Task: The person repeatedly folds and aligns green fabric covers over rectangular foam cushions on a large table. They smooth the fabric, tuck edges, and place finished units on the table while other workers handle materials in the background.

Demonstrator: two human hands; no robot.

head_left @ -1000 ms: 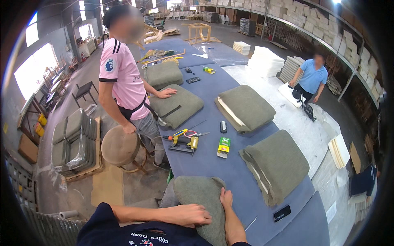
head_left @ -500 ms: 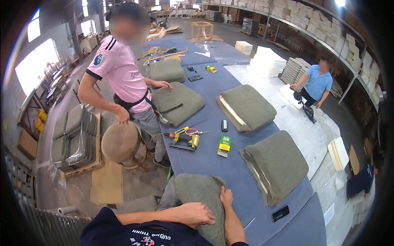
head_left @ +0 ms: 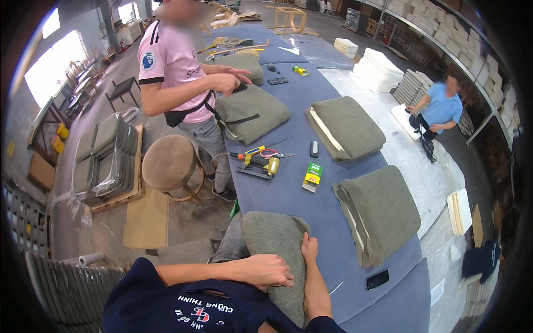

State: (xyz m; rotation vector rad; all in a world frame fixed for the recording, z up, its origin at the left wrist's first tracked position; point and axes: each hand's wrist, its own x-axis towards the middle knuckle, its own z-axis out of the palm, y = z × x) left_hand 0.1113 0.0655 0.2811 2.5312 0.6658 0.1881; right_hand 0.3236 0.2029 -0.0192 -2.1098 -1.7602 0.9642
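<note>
A grey-green fabric seat cushion (head_left: 275, 233) is tilted against the near edge of the blue-covered table, close to my body. My left hand (head_left: 269, 272) lies across its face with curled fingers gripping the fabric. At the cushion's right side, my right hand (head_left: 310, 247) is closed on the edge, thumb pointing up. The cushion's underside is hidden. Beyond it on the table lie a yellow-and-black staple gun (head_left: 258, 166), scissors (head_left: 280, 155) and a yellow-handled screwdriver (head_left: 256, 150).
Stacked grey-green fabric pieces (head_left: 380, 213) lie to the right, near a phone (head_left: 377, 279) and a green-yellow box (head_left: 312, 176). A co-worker in pink (head_left: 183, 72) stands at the left beside a round stool (head_left: 170, 162) and another cushion (head_left: 252, 114). A person in blue (head_left: 441, 108) works far right.
My view has shifted slightly. My hands stay on the cushion. The co-worker in pink has lifted a hand off the stool and brought both hands together over the cushion there.
</note>
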